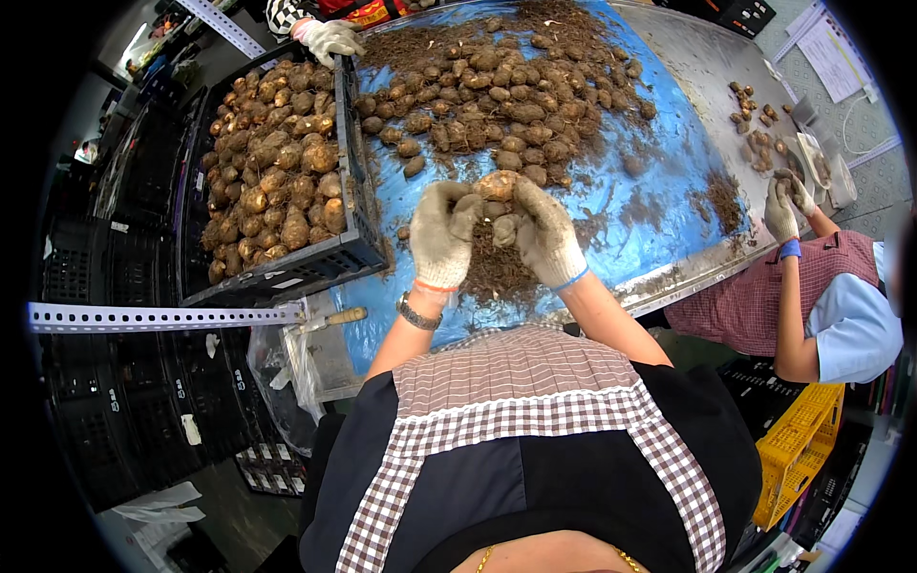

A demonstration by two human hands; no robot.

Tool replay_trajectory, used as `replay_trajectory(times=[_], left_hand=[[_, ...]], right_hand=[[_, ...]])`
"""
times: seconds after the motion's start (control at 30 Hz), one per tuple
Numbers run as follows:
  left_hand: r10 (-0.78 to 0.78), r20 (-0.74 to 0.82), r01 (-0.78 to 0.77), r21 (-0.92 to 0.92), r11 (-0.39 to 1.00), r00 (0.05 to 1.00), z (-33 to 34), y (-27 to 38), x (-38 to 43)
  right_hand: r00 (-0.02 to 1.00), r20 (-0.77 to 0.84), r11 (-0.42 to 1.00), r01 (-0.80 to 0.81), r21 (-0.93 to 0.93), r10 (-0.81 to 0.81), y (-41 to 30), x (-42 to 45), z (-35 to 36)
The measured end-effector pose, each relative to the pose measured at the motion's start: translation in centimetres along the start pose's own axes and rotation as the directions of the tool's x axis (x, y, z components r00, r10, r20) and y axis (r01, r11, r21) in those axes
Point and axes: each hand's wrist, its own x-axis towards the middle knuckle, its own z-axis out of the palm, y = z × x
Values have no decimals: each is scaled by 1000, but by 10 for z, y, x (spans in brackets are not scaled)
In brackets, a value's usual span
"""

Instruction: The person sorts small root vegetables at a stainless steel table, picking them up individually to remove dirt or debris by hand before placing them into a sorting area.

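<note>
Both my hands wear soiled white knit gloves and meet over the blue plastic sheet (401, 336). Between their fingertips is a brown taro corm (496, 185), with its left end at my left hand (445, 233) and its right end at my right hand (541, 233). A smaller corm (506, 229) shows by the fingers of my right hand. Just beyond lies a heap of hairy taro corms (501, 107) with loose roots and soil. Below the hands is a pile of root fibres (498, 276).
A black plastic crate (358, 157) full of corms stands at left, a person's gloved hand (333, 39) at its far corner. At right, a co-worker's gloved hands (786, 200) are near scattered corms (749, 107). A wooden-handled tool (347, 316) lies by the perforated metal bar (165, 317).
</note>
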Motion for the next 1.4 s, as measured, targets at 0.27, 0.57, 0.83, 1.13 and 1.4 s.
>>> replay_trajectory(times=[0.27, 0.57, 0.83, 1.13, 1.4], left_hand=[[-177, 231, 235, -253, 938, 957, 16, -12, -1], [-313, 314, 393, -235, 889, 896, 7, -26, -2], [-323, 344, 456, -445, 771, 882, 37, -63, -5], [-625, 537, 824, -345, 450, 567, 41, -63, -15], [-674, 458, 778, -558, 290, 579, 21, -94, -34]], right_hand=[[980, -90, 890, 120, -440, -176, -1, 3, 4], [992, -122, 997, 19, -77, -29, 3, 14, -25], [986, -128, 923, 52, -382, -108, 18, 20, -19], [986, -104, 756, -164, -634, 127, -6, 44, -47], [832, -369, 873, 478, 100, -413, -110, 128, -145]])
